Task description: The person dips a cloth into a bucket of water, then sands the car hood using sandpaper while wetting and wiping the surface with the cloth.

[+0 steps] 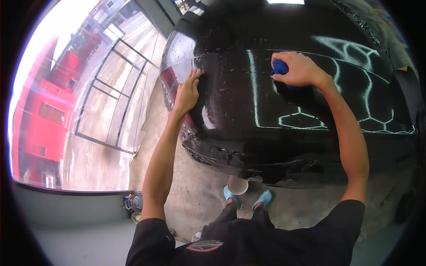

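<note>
A black car (230, 102) fills the space in front of me, its glossy panel wet with droplets and streaks. My right hand (301, 69) is bent round a small blue lump (279, 67), held over the panel between thumb and fingers. Whether the lump is cloth or something putty-like, I cannot make out. Further left, my left hand (188, 91) rests with fingers stretched out on the car's corner, beside a red tail light (170, 79). Nothing is held in it. Both arms reach well forward.
A light round bucket (238, 185) stands on the concrete floor between my blue clogs (262, 199), close to the car's lower edge. On the left, a dark metal frame (126, 95) shows beyond the wall edge. Bright light lines reflect across the panel.
</note>
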### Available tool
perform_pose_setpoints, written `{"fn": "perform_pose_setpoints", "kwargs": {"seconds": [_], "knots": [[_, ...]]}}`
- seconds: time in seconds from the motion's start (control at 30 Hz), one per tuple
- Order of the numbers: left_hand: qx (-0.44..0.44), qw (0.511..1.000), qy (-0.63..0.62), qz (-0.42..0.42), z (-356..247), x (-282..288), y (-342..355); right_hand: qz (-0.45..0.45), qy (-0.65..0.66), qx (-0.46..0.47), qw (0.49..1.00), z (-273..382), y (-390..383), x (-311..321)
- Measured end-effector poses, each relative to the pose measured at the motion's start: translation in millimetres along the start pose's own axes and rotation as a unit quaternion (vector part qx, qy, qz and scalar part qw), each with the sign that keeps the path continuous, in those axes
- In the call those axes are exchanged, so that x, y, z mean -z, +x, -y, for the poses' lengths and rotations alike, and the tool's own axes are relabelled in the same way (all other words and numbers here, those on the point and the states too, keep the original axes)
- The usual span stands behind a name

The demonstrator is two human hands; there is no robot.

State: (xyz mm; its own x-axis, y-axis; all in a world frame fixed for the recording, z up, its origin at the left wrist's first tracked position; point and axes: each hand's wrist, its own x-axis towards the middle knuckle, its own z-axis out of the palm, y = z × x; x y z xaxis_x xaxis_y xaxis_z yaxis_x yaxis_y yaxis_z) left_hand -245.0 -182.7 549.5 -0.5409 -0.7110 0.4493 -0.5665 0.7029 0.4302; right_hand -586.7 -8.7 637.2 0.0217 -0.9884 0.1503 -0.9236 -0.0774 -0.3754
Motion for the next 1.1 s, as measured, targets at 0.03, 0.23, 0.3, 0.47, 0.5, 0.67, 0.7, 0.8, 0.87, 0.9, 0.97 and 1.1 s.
{"fn": "perform_pose_setpoints", "kwargs": {"seconds": [0.03,0.23,0.3,0.47,0.5,0.67,0.7,0.8,0.87,0.9,0.97,1.1], "knots": [[-0.005,0.999,-0.028,0.019,-12,1,-22,-0.035,-0.027,0.010,0.999,-12,-4,-4],[0.007,0.999,-0.047,0.013,6,9,-27,-0.048,-0.049,0.030,0.997,0,-2,-5],[0.002,1.000,0.000,-0.029,34,21,15,-0.044,-0.022,0.046,0.998,8,12,-7],[0.010,0.999,-0.032,0.021,9,9,-10,0.009,0.001,0.007,1.000,-3,4,1],[-0.002,0.998,-0.051,0.033,-3,8,-33,-0.038,-0.012,0.028,0.999,-13,-4,0],[-0.020,0.997,-0.065,0.040,12,4,-42,0.062,-0.048,-0.023,0.997,-7,4,12],[-0.002,0.999,-0.045,0.015,23,12,-11,0.058,-0.045,-0.011,0.997,-6,12,7],[0.022,0.999,-0.026,-0.023,37,15,32,0.096,0.003,-0.013,0.995,9,20,10],[0.032,0.999,-0.028,-0.033,36,14,22,0.058,0.013,0.017,0.998,6,21,8],[0.023,0.998,-0.050,-0.014,28,11,5,0.061,0.026,0.002,0.998,3,18,8],[-0.009,0.997,-0.080,0.012,18,7,-27,0.054,0.010,0.001,0.999,-10,9,14],[-0.022,0.996,-0.091,0.010,16,-3,-58,0.066,0.000,-0.018,0.998,-12,1,20]]}}
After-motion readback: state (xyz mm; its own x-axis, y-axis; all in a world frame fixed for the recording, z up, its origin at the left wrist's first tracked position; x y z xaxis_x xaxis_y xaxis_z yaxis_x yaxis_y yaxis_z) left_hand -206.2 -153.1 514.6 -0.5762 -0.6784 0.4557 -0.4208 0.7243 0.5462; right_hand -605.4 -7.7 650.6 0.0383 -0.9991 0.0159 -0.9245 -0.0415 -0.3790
